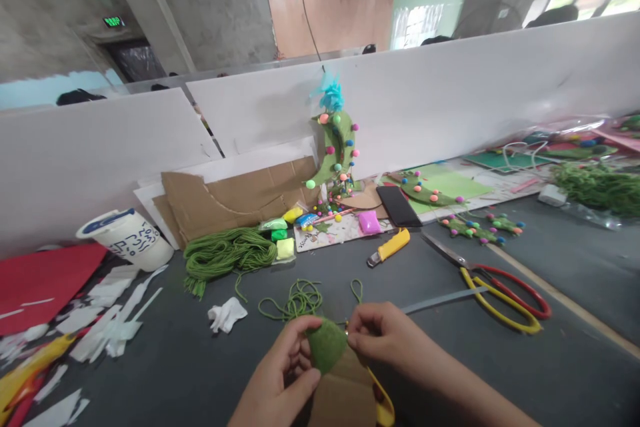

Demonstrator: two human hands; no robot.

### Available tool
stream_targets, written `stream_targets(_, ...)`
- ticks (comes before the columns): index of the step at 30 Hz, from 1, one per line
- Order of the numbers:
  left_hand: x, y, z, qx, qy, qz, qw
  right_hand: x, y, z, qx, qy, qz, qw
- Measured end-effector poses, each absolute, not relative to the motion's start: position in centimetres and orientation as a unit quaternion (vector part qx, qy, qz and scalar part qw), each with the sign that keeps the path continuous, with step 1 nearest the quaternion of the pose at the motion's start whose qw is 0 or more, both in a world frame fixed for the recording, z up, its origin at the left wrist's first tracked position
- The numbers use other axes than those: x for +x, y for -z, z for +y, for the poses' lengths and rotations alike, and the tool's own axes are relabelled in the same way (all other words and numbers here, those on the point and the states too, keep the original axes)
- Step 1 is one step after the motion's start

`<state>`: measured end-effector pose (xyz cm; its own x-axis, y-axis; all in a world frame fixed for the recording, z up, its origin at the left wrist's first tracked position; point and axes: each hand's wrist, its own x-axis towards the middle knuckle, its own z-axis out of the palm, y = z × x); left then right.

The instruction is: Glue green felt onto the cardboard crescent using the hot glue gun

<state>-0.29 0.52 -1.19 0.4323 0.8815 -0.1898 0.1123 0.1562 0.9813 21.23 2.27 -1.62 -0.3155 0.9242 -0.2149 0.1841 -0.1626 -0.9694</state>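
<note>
My left hand (283, 377) grips a cardboard piece (345, 397) whose tip is wrapped in green yarn (326, 345). My right hand (383, 333) pinches the yarn strand at the right side of that green tip. A loose loop of the same green yarn (300, 299) trails away on the dark table just beyond my fingers. A yellow object (383, 403) peeks out under the cardboard, partly hidden.
Around lie a green yarn bundle (225, 255), scissors with red and yellow handles (495, 287), a yellow utility knife (390, 247), a black phone (397, 205), a white cup (127, 237), paper scraps (110, 320), cardboard (235, 197), and a green pom-pom ornament (336, 147) against the white partition (450, 90).
</note>
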Motion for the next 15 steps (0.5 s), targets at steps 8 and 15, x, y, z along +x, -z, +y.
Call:
stream_targets(8,-1.2,0.9,0.5,0.634,-0.281,0.385,0.609,21.3,1.4,2.2,-0.463,-0.62,-0.548,0.319)
stream_targets(15,-1.4,0.6,0.9,0.655,-0.274,0.403,0.578,20.9,1.2,1.9,-0.486,-0.585,-0.552,0.342)
